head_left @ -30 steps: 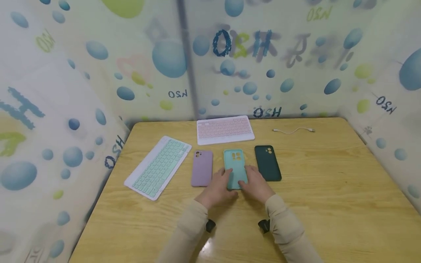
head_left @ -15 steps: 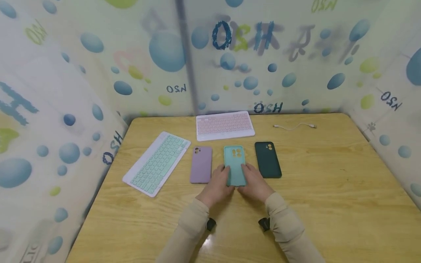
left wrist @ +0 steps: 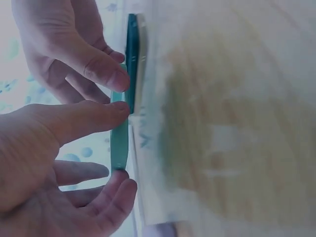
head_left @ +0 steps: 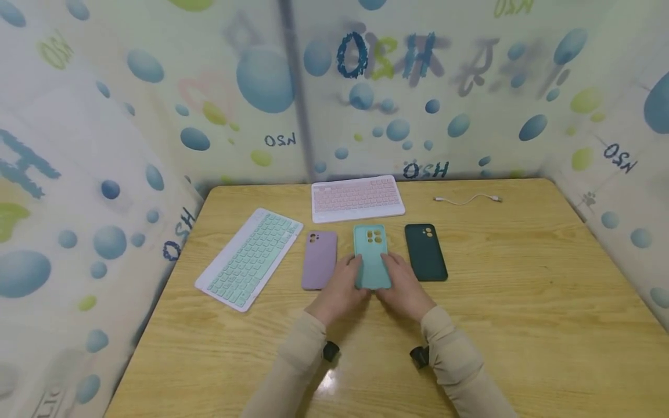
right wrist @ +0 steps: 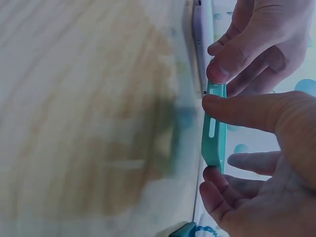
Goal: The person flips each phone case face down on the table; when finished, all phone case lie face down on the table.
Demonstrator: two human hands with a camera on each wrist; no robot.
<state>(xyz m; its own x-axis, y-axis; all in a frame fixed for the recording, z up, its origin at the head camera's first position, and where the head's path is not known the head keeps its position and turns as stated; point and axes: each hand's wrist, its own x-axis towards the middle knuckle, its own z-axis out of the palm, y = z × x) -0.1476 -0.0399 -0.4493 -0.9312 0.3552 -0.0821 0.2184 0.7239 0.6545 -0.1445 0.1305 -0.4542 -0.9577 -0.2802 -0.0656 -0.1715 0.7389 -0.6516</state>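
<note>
A teal phone case, with a camera cutout at its far end, is held between both hands. My left hand grips its left side near the close end. My right hand grips the right side in the same way. In the left wrist view the case shows edge-on, thumbs on one face and fingertips at the far edge. The right wrist view shows a slot in its end. Whether it touches the table cannot be told. A purple phone case and a dark green phone case lie either side.
A keyboard with mint keys lies slanted at the left. Behind the cases is a pink-keyed keyboard. A short white cable lies at the back right of the wooden table. Patterned walls stand round it.
The hands have gone from touching the teal case's face and edges to gripping its two sides. The case has shifted slightly away from the person. The view has tilted a little downward.
</note>
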